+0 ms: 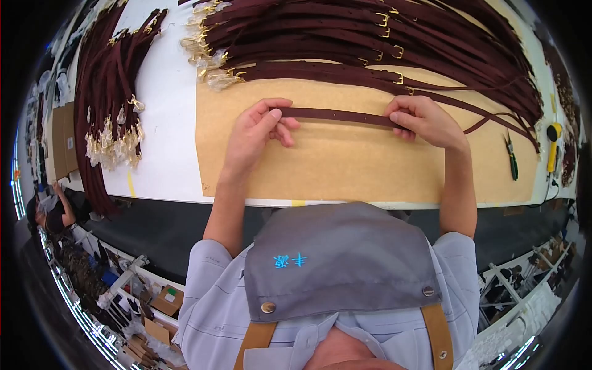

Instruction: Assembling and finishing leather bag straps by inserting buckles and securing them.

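Note:
A dark maroon strap (336, 115) is stretched between my two hands, just above the tan paper sheet (345, 166). My left hand (262, 126) pinches one end between thumb and finger, its other fingers loosely curled. Farther along, my right hand (422, 118) grips the strap, with more of it trailing out to the right. Small holes dot the stretched part. Beyond my hands lies a big bundle of maroon straps (296, 34) with gold buckles (399, 78); clear plastic wraps the gold hooks (225, 79) at its left end.
At the left, another bundle of straps (117, 80) hangs over the edge of the white table (166, 123), with wrapped hooks on it. Green-handled pliers (512, 161) and a yellow-and-black tool (552, 148) lie at the right. A person (58, 209) is at the far left, near a cardboard box (63, 140).

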`<state>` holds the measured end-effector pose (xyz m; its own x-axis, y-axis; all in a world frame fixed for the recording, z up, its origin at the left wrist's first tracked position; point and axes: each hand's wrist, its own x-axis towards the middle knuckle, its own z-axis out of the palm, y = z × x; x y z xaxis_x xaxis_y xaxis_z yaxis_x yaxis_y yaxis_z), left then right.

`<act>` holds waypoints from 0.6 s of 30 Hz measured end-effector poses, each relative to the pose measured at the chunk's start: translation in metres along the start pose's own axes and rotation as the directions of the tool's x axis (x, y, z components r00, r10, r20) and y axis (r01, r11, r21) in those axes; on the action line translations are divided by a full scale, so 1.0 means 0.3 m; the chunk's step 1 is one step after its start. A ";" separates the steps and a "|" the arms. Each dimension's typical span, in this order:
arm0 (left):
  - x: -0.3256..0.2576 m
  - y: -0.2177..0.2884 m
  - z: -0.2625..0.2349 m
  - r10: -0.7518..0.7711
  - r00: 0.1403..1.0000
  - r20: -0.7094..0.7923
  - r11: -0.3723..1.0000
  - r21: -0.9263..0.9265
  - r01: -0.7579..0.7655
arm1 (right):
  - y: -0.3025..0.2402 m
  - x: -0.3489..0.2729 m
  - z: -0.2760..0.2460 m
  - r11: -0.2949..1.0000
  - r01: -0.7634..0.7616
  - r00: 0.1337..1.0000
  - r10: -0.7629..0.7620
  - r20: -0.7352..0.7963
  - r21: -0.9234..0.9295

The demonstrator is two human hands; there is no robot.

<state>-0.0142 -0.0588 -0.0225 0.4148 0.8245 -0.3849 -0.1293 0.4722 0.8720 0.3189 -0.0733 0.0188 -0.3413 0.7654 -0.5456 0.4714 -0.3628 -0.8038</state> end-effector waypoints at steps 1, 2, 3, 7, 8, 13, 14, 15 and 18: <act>-0.022 0.009 0.014 -0.014 1.000 -0.010 1.000 0.020 0.014 | -0.016 0.003 0.009 0.999 0.033 0.999 -0.033 0.027 -0.005; -0.034 0.016 0.016 -0.018 0.999 -0.028 0.999 0.047 0.019 | -0.024 0.006 0.029 0.999 0.041 0.998 -0.041 0.051 -0.010; -0.028 0.008 0.039 -0.006 1.000 0.024 0.999 0.049 0.005 | -0.045 0.026 0.051 0.997 0.070 0.994 -0.068 0.082 -0.019; 0.005 0.057 0.120 -0.084 0.944 0.318 0.970 0.245 0.004 | -0.058 0.074 0.193 0.989 0.143 0.990 -0.144 -0.004 -0.033; 0.011 0.094 0.077 -0.029 0.977 0.211 0.941 0.335 -0.045 | -0.060 0.089 0.208 0.992 0.128 0.992 -0.128 0.000 0.019; 0.105 0.299 -0.387 0.595 0.721 -0.355 0.677 0.705 -0.211 | -0.056 0.111 0.200 0.973 0.078 0.995 -0.091 0.051 0.216; 0.130 0.355 -0.507 0.766 0.541 -0.346 0.476 0.872 -0.117 | -0.061 0.111 0.199 0.972 0.066 0.995 -0.080 0.057 0.228; 0.157 0.408 -0.597 0.859 0.399 -0.321 0.376 0.925 -0.063 | -0.065 0.109 0.195 0.970 0.050 0.996 -0.065 0.056 0.239; 0.258 0.471 -0.791 0.910 0.366 -0.193 0.082 0.951 0.298 | -0.078 0.118 0.197 0.968 0.043 0.996 -0.060 0.064 0.246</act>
<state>-0.2141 0.1458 -0.0009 -0.1402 0.7917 0.5946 0.9694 -0.0123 0.2450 0.2478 -0.0692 0.0043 -0.4201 0.7506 -0.5100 0.2412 -0.4493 -0.8602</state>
